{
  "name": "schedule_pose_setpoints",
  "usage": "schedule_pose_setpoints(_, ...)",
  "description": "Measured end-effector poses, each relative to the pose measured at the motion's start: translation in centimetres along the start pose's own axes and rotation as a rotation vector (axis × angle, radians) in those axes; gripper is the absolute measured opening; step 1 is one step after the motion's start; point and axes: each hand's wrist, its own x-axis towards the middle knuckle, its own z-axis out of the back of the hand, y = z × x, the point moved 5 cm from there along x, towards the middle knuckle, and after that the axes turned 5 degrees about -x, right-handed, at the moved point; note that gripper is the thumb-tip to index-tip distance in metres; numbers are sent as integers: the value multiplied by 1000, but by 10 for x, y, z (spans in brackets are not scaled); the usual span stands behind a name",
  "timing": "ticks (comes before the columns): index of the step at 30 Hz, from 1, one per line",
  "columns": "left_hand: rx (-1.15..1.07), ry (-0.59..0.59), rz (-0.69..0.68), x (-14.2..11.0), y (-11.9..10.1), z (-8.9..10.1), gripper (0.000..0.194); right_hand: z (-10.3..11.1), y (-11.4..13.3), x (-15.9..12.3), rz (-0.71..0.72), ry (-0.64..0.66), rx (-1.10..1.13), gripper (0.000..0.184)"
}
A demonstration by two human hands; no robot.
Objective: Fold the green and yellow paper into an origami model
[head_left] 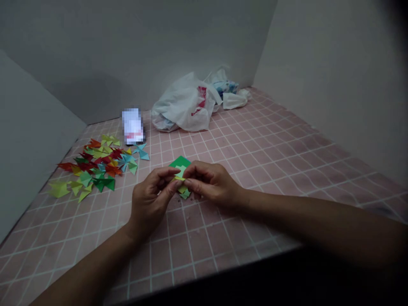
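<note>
Between my two hands is a small piece of yellow paper [179, 179], pinched at its edges by thumbs and fingertips. My left hand [156, 191] grips its left side, the fingers curled. From the right, my right hand [212, 182] closes on the other side of it. Beneath the fingers lie several sheets of coloured paper, with a dark green sheet [179, 162] at the back and paler green ones partly covered by my hands. How the yellow paper is folded is hard to make out.
A pile of folded paper pieces [102, 163] in red, orange, yellow, green and blue lies at the left. Behind it a phone [133, 125] with a lit, blurred screen leans upright. White plastic bags [186, 102] sit by the back wall. Pink checked cloth [274, 148] covers the table.
</note>
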Motion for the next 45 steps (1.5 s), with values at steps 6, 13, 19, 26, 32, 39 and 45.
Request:
schedule_pose_setpoints(6,-20,-14,45,0,2,1,9,3,2,-1,40,-26,-122,10)
schedule_pose_setpoints(13,10,-30,45,1,1,2,8,2,2,-1,49,-23,-155,9)
schedule_pose_setpoints(19,-82,-10,101,1,5,-1,10,2,1,-1,24,-50,-141,11)
schedule_pose_setpoints(26,-73,-15,105,0,5,1,7,2,1,-1,27,-50,-147,10)
schedule_pose_setpoints(32,-68,-16,98,1,3,0,6,2,-2,-1,23,-47,-152,11)
schedule_pose_setpoints(39,-37,-14,91,2,2,0,6,2,1,-1,46,-36,-176,9)
schedule_pose_setpoints(45,-24,-18,115,1,2,1,3,1,1,-2,13,-40,-154,10)
